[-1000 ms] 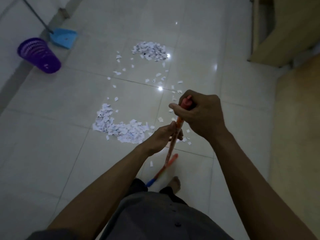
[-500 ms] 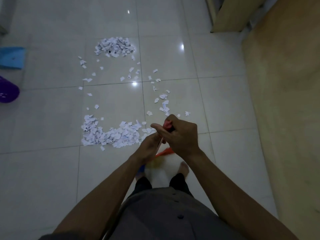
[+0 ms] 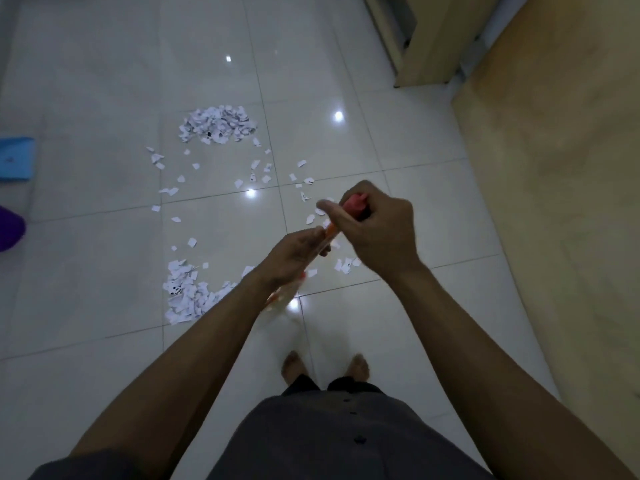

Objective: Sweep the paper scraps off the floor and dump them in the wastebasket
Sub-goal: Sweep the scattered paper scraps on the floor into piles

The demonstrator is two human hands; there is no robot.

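Note:
Both hands hold an orange broom handle (image 3: 329, 232) in front of me. My right hand (image 3: 377, 230) grips its red top end, and my left hand (image 3: 294, 254) grips the shaft lower down. The broom's head is a blur below my left wrist. White paper scraps lie on the pale tiled floor: one heap (image 3: 218, 124) farther away, a second heap (image 3: 185, 292) near my left forearm, and loose scraps (image 3: 239, 183) scattered between them. The purple wastebasket (image 3: 10, 228) shows only partly at the left edge.
A blue dustpan (image 3: 15, 159) lies at the left edge, above the wastebasket. A wooden cabinet (image 3: 436, 36) stands at the top right, and a tan surface (image 3: 554, 202) runs along the right side. My bare feet (image 3: 325, 367) stand on the tiles below the hands.
The view has shifted, so the wastebasket and dustpan now sit at the left edge. My hands still hold the broom, whose blurred head has swung in below my left wrist.

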